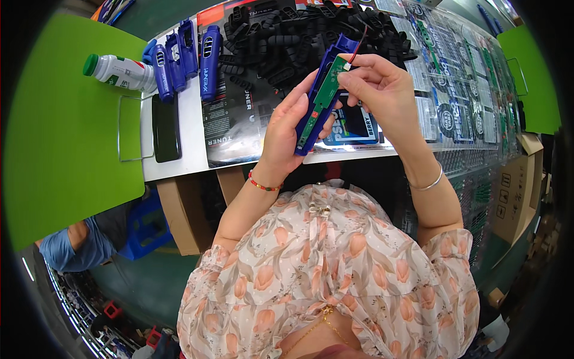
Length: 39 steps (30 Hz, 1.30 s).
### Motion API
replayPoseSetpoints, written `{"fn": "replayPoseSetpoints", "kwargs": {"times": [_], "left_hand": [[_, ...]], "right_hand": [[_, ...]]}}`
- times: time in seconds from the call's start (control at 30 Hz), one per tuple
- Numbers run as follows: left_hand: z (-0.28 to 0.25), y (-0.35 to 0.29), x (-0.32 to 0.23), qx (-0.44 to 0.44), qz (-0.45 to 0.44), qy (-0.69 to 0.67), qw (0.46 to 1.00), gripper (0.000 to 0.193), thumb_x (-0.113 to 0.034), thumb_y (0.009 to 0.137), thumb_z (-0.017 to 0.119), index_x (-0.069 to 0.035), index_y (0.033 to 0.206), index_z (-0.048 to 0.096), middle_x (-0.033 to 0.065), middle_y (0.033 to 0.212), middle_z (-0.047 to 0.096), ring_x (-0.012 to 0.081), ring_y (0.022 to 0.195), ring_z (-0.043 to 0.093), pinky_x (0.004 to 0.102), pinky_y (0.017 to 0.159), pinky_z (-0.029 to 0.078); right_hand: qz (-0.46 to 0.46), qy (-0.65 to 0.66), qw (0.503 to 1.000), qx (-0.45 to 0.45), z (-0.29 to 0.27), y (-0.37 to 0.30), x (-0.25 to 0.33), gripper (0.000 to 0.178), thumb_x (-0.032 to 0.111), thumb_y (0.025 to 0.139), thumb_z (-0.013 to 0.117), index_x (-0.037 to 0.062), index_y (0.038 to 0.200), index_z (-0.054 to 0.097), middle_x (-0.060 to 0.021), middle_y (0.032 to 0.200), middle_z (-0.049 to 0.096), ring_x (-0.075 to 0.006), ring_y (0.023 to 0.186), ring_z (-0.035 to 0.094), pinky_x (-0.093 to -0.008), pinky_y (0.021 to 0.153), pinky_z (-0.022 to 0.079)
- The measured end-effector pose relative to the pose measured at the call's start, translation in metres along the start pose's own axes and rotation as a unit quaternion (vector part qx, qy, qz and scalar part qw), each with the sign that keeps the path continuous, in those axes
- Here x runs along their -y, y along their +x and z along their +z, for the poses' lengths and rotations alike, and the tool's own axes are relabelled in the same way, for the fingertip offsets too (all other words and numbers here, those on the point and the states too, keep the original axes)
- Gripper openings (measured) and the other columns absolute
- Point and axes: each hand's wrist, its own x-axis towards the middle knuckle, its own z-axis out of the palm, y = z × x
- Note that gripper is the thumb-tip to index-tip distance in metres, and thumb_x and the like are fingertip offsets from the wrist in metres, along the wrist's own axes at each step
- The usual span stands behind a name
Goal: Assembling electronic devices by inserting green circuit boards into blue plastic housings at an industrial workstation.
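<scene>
My left hand [280, 134] is closed around a long blue plastic housing half [345, 44], held tilted above the table's front edge. Inside it lies a narrow green circuit board [327, 91], partly lifted out at the top or resting there; I cannot tell which. The thumb and finger of my right hand [382, 87] pinch the board's upper end, beside a small white connector [347, 67]. Thin red and black wires [360, 45] run up from there. What my right fingertips cover is hidden.
Behind my hands spreads a heap of black plastic parts [287, 40]. At left stand several blue housings [210, 63], a phone [167, 128] and a white bottle with a green cap [122, 72]. Clear plastic trays [460, 78] holding circuit boards cover the right. Cardboard boxes [515, 194] stand below.
</scene>
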Motion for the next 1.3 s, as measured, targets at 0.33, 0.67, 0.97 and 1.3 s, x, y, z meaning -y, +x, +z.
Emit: {"fn": "replayPoseSetpoints", "kwargs": {"times": [0.33, 0.67, 0.97, 1.3], "left_hand": [[0.016, 0.006, -0.006, -0.067, 0.045, 0.228, 0.970, 0.048, -0.016, 0.099, 0.055, -0.002, 0.143, 0.043, 0.0055, 0.102, 0.065, 0.0068, 0.072, 0.056, 0.0215, 0.065, 0.048], [0.022, 0.008, -0.009, -0.113, 0.040, 0.254, 0.960, 0.043, -0.006, 0.097, 0.055, -0.001, 0.139, 0.049, 0.0040, 0.101, 0.066, 0.0059, 0.069, 0.057, 0.0204, 0.062, 0.048], [-0.002, 0.091, -0.126, -0.155, 0.130, 0.425, 0.882, 0.050, -0.008, 0.088, 0.064, 0.001, 0.136, 0.052, 0.0068, 0.095, 0.065, 0.0099, 0.062, 0.058, 0.0245, 0.060, 0.049], [-0.178, 0.291, -0.223, -0.448, 0.147, 0.622, 0.625, 0.034, -0.018, 0.077, 0.058, -0.008, 0.106, 0.073, 0.0186, 0.094, 0.072, 0.0330, 0.088, 0.069, 0.0383, 0.079, 0.053]], "right_hand": [[-0.180, -0.174, 0.961, -0.117, 0.012, 0.004, -0.009, 0.049, 0.002, 0.074, 0.076, 0.0069, 0.121, 0.064, -0.0018, 0.079, 0.051, -0.0084, 0.064, 0.053, -0.0225, 0.060, 0.046], [-0.054, -0.009, 0.991, -0.119, 0.027, 0.010, 0.001, 0.075, -0.003, 0.078, 0.067, 0.0087, 0.145, 0.034, -0.0095, 0.102, 0.055, -0.0115, 0.073, 0.061, -0.0240, 0.058, 0.054], [-0.081, -0.038, 0.983, -0.162, 0.010, 0.049, 0.011, 0.055, 0.009, 0.085, 0.070, 0.0041, 0.135, 0.047, -0.0076, 0.100, 0.063, -0.0121, 0.073, 0.066, -0.0238, 0.058, 0.052], [-0.240, -0.492, 0.831, -0.096, 0.034, 0.045, -0.006, 0.026, 0.013, 0.076, 0.074, 0.0082, 0.100, 0.065, -0.0054, 0.092, 0.056, -0.0240, 0.077, 0.060, -0.0346, 0.060, 0.051]]}}
